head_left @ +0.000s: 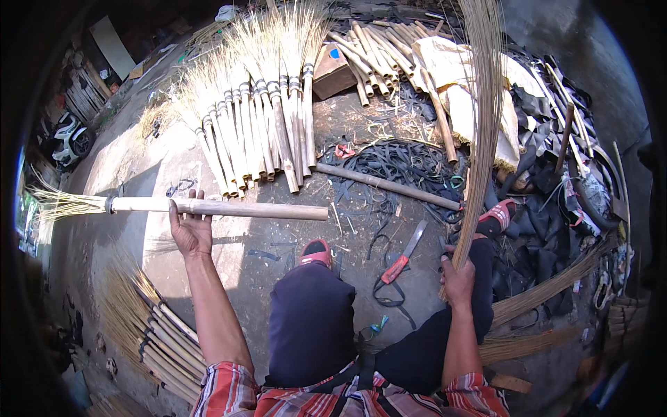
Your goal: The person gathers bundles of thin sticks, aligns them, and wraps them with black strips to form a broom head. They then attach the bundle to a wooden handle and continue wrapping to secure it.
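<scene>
Left hand (191,233) fingers clamp a finished broom (208,207) handle mid-shaft; right hand (457,278) grips a broom-straw bundle (479,125); bare concrete floor (271,243) between them.

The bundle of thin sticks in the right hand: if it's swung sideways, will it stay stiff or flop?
Probably whippy: the bundle of thin sticks is long and slender, gripped only at its base by the right hand. The upper ends would likely sway and splay, since no binding shows there. It looks light for its length.

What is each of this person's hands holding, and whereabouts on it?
The left hand grips a pale bamboo-handled broom along its handle's middle. The right hand clutches a tall bundle of thin straw-coloured sticks at its lower end.
</scene>
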